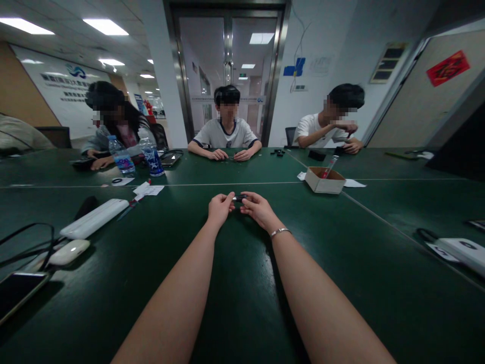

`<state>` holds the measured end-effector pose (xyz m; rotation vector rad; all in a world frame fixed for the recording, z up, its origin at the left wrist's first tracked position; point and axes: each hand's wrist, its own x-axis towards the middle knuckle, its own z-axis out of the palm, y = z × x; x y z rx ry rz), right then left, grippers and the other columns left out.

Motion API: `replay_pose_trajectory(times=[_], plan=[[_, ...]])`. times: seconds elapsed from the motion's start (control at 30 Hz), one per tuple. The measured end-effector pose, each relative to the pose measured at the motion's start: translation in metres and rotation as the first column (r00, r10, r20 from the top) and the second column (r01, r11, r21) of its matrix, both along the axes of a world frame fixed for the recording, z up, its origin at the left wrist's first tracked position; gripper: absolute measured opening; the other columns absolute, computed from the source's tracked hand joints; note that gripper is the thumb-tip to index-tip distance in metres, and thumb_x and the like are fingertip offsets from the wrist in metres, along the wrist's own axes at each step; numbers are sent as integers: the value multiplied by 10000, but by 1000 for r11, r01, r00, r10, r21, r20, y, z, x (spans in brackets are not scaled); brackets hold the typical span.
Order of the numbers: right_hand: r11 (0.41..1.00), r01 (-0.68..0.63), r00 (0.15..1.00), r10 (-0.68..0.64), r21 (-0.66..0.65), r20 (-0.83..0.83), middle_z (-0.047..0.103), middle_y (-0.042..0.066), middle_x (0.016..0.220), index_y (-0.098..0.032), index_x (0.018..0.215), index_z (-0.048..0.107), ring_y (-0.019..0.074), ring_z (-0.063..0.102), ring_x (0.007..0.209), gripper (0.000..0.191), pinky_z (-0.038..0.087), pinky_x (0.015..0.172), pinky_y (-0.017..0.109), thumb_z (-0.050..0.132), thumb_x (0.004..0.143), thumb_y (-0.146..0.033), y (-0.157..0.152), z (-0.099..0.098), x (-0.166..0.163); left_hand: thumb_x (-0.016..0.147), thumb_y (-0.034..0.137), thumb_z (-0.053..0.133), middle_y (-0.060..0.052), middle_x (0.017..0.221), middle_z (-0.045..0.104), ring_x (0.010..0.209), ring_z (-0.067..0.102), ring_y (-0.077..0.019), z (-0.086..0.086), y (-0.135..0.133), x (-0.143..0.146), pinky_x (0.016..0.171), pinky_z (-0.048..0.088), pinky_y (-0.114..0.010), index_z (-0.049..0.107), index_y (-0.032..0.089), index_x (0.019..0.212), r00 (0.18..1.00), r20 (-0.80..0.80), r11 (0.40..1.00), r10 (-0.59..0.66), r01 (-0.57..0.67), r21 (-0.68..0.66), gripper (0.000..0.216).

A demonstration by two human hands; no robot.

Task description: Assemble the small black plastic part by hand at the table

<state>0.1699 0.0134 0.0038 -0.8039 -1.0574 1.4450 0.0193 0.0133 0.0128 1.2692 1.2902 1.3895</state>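
Above the green table (242, 273), both arms reach forward and the two hands meet at a small black rod-shaped object (239, 198) with a silvery section near its left end. My left hand (221, 210) pinches the left end between thumb and fingers. On the other end, my right hand (257, 208) has its thumb and fingertips closed, with a silver bracelet (280, 232) at the wrist. The object lies roughly level between them. Its exact kind is too small to make out, and the fingers cover its ends.
Left are a white power bank (94, 218), a white mouse-like item (70, 252), cables and a phone (20, 293). Water bottles (151, 161) stand farther back. A small open box (325, 183) sits right of centre. Several people sit across the table, one directly opposite (227, 131).
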Motion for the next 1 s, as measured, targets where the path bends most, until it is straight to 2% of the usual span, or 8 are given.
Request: replay_pose_trajectory(times=[0.1,0.23,0.37,0.7,0.87,1.0], plan=[[1000,-9,1000,9,-14,1,612,3,777,-187,972,687,123,628,625,260,582,625,264,763,737,-104,-1,2,0,845,481,600,-36,623,630,540,574,-148,3,-5,-2,541,419,-260,613,156,702,990,-143,1000,23,-23,3,355],[998,-57,998,57,-1,17,600,-6,786,-184,981,701,113,634,640,279,584,636,242,752,732,-72,-5,6,-1,897,563,462,-29,575,592,525,535,-164,9,-14,-7,540,357,-279,599,186,615,917,-386,995,101,-85,57,491],[996,-88,996,88,5,29,600,-5,804,-179,980,705,109,638,652,299,586,647,237,763,717,-51,-7,8,-1,916,575,399,-35,553,572,526,520,-182,15,-20,-9,546,319,-291,588,198,576,870,-476,991,128,-127,36,542],[997,-44,999,44,-64,0,671,37,772,-137,934,689,99,622,577,179,578,586,217,755,775,-89,-7,11,-4,900,577,442,-33,624,600,599,552,-187,14,-19,-8,573,342,-282,605,201,653,882,-455,992,124,-112,53,479],[997,-12,1000,11,-82,-22,657,34,683,-122,905,680,103,611,562,96,575,576,216,709,821,-84,-6,12,-5,853,603,516,-15,613,596,584,549,-175,4,-8,-11,584,372,-282,620,203,678,910,-401,994,108,-93,57,449],[996,11,1000,-14,-90,-26,653,36,665,-122,902,670,112,612,558,69,573,570,224,684,845,-87,-6,13,-4,820,563,589,-11,649,618,606,565,-160,-6,2,-12,607,410,-276,633,191,729,953,-298,992,62,-27,120,385]])
